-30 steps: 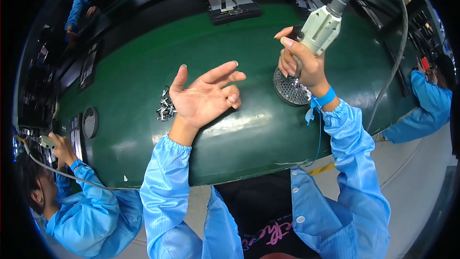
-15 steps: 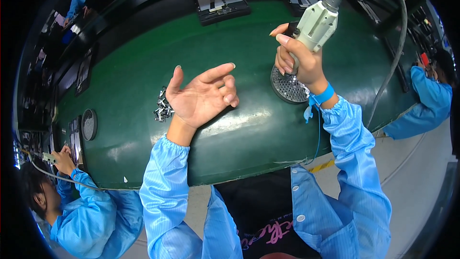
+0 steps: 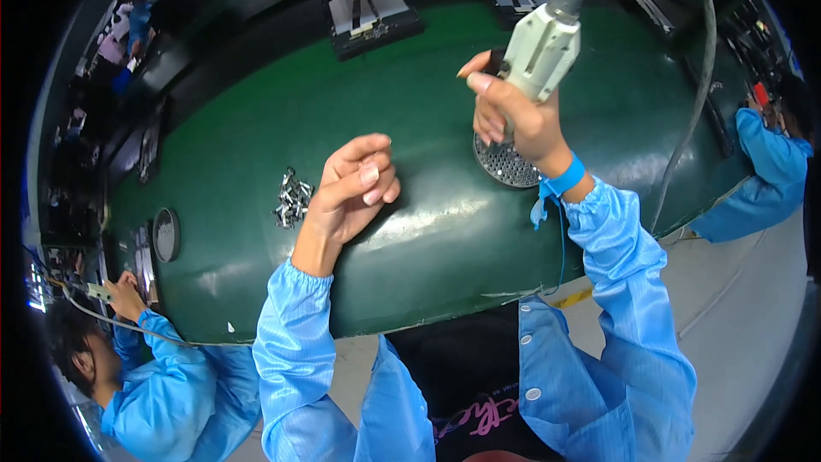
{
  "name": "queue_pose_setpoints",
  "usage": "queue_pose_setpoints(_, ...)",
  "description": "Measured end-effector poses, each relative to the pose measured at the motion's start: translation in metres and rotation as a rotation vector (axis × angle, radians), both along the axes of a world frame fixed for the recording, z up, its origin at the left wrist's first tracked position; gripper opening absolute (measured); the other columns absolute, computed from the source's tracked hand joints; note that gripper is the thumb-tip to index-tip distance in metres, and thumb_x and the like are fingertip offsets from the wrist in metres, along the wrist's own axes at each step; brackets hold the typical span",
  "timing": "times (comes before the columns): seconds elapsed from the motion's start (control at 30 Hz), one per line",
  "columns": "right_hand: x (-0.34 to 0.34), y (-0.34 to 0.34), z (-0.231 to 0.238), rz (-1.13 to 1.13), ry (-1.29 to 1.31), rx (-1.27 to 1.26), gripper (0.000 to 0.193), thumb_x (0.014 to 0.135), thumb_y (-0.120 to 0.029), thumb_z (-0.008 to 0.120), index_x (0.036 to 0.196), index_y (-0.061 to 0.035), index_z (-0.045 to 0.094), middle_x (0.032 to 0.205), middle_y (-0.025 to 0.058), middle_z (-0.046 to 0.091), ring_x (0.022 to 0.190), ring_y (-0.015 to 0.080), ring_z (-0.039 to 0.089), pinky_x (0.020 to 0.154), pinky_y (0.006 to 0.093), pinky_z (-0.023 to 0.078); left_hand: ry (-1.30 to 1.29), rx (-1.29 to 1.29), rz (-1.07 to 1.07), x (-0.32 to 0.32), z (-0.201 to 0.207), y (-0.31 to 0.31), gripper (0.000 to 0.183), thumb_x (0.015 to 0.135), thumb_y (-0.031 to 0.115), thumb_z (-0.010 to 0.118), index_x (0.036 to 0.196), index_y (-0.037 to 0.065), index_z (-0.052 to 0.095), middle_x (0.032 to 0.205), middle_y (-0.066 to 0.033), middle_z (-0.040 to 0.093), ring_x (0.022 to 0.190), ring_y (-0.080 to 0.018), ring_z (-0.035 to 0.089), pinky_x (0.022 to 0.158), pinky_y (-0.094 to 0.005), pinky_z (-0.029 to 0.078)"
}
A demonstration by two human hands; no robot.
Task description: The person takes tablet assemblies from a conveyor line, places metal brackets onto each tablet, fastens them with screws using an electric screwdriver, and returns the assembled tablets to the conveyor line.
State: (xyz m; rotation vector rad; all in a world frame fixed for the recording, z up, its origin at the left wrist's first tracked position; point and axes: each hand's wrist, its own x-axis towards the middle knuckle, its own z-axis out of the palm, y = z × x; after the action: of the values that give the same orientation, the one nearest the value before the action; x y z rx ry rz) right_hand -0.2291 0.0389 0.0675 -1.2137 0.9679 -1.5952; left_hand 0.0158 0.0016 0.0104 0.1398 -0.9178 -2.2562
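My right hand (image 3: 522, 115) is wrapped round a pale electric screwdriver (image 3: 540, 50) whose grey cable sleeve rises from its top. The tool's lower end is hidden by my fingers. Below that hand sits a round dark tray (image 3: 513, 166) with many small holes, some holding shiny bits too small to name. Over the green mat (image 3: 428, 265), my left hand (image 3: 355, 184) is loosely closed, thumb laid against curled fingers, with nothing visible in it. Just left of it lies a pile of small metal parts (image 3: 293, 197).
Flat dark devices, one of them (image 3: 369, 13) straight ahead, stand along the far edge. A grey cable (image 3: 684, 154) hangs at the right. A round dish (image 3: 167, 235) lies at left. Co-workers in blue sleeves sit at left (image 3: 162, 376) and right (image 3: 757, 175).
My left hand has gone from palm up with thumb and forefinger spread to loosely closed. My right hand, with the screwdriver, has shifted slightly left and down in the picture.
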Motion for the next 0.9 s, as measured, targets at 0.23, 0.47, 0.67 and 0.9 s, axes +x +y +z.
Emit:
queue_pose_setpoints(0.23,-0.022,0.014,-0.005,0.043,-0.022,0.055,0.017,0.089,-0.006,0.062,0.102,0.004,0.059,0.058,0.0015,0.05,0.042,0.0078,0.045,0.043,0.0256,0.04,-0.789,-0.424,0.594,-0.035,0.048,-0.091,0.039,0.095,0.016,0.064,0.126,-0.007,0.059,0.1,-0.0097,0.071,0.076,-0.0149,0.067,0.069,-0.0264,0.054)
queue_pose_setpoints(0.47,-0.013,0.014,-0.001,0.144,-0.024,0.107,0.019,0.091,-0.012,0.065,0.106,-0.0015,0.061,0.064,-0.0018,0.055,0.05,0.0057,0.05,0.045,0.0237,0.039,-1.683,-0.417,0.704,-0.007,-0.003,-0.287,0.103,0.071,0.063,0.079,0.132,-0.013,0.047,0.115,-0.0222,0.06,0.102,-0.0353,0.061,0.081,-0.0461,0.049)
queue_pose_setpoints(0.67,-0.035,0.025,0.001,0.053,-0.081,0.178,0.01,0.085,-0.011,0.07,0.092,-0.0039,0.068,0.07,0.0005,0.065,0.064,0.0075,0.06,0.059,0.0258,0.047,-1.474,-0.215,0.365,-0.088,0.016,-0.278,0.092,0.069,0.042,0.09,0.127,-0.015,0.048,0.115,-0.0236,0.064,0.102,-0.0316,0.066,0.085,-0.0457,0.054)
queue_pose_setpoints(0.9,-0.01,0.013,0.003,0.155,-0.088,0.118,0.008,0.087,-0.009,0.069,0.091,-0.003,0.066,0.077,-0.0004,0.064,0.068,0.0065,0.059,0.059,0.0248,0.046,-1.051,-0.263,0.828,-0.015,0.019,-0.274,0.063,0.081,0.03,0.081,0.109,-0.02,0.056,0.103,-0.0239,0.067,0.085,-0.032,0.069,0.068,-0.0429,0.058)
